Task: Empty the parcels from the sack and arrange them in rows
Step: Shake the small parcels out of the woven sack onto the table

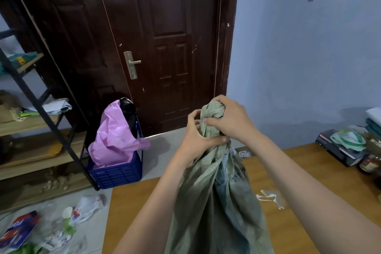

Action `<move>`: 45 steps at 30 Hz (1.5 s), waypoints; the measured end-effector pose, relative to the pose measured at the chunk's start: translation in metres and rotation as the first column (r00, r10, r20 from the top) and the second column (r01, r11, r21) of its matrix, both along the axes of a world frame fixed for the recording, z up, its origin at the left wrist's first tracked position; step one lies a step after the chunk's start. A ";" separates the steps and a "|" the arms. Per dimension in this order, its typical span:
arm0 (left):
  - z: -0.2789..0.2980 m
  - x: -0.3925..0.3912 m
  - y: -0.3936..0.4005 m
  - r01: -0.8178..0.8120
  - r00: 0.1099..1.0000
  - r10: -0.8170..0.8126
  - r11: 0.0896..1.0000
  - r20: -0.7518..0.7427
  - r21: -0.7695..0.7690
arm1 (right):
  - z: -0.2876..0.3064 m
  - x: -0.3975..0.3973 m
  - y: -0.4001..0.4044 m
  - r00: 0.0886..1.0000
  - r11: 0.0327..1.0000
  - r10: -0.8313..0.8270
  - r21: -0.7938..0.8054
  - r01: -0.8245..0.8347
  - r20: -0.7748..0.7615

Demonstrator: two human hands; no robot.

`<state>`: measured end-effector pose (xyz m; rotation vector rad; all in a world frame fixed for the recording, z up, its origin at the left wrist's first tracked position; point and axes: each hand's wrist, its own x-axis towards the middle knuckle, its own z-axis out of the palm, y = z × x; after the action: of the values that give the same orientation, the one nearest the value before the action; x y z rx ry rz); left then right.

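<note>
A grey-green woven sack [218,202] stands upright on the wooden table [134,208], its neck bunched into a knot at the top. My right hand [231,119] is closed over the knot from the right. My left hand [195,140] grips the gathered neck just below it, from the left. The sack's body hangs wide down to the bottom edge of the view. No parcels show; the sack's contents are hidden.
A blue plastic crate [117,173] with a pink bag [113,136] stands on the floor by the dark door [165,47]. A metal shelf rack [31,119] is at left. Litter [86,210] lies on the floor. Boxes and jars [348,148] sit at the table's right end.
</note>
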<state>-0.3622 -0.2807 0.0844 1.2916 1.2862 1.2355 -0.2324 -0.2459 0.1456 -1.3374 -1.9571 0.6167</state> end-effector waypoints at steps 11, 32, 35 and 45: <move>0.015 -0.005 -0.009 0.184 0.976 -0.180 0.983 -0.119 0.022 | 0.036 -0.007 -0.011 0.988 0.984 -0.103 0.135 0.118 -0.111; 0.080 0.005 -0.011 0.145 0.989 -0.127 0.950 -0.079 0.276 | 0.114 -0.004 -0.035 0.981 0.944 -0.126 0.286 0.165 -0.148; 0.080 0.005 -0.010 0.156 0.987 -0.141 0.947 -0.073 0.280 | 0.114 -0.003 -0.034 0.978 0.953 -0.126 0.254 0.167 -0.169; 0.057 0.005 -0.011 0.174 0.985 -0.169 0.959 -0.039 0.226 | 0.080 0.005 -0.010 0.898 0.985 -0.170 -0.059 0.160 -0.406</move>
<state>-0.3574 -0.2916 0.1412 1.5486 1.0424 1.2763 -0.2271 -0.2556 0.2255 -1.2528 -1.4859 0.7697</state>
